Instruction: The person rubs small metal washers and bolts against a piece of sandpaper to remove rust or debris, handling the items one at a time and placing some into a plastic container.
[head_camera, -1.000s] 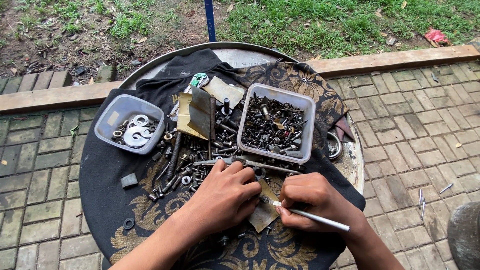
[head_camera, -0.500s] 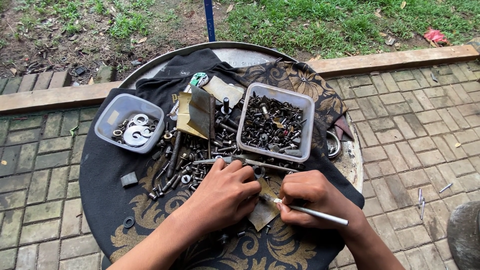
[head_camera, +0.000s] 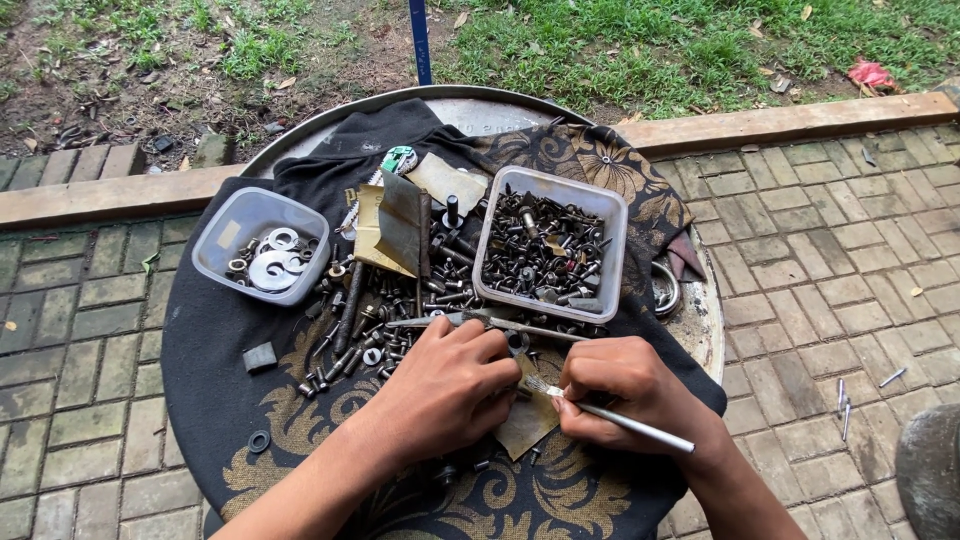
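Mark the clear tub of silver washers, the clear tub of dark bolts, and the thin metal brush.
clear tub of silver washers (head_camera: 232, 232), head view, left wall
clear tub of dark bolts (head_camera: 552, 183), head view, far rim
thin metal brush (head_camera: 640, 426), head view, handle

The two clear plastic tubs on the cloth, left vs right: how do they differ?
The left tub is smaller with rounded corners; the right tub is bigger and squarer. The left tub holds a few pale flat washers, bottom mostly showing; the right tub is heaped with dark bolts and nuts. Both are clear, open-topped, and sit on the dark patterned cloth.
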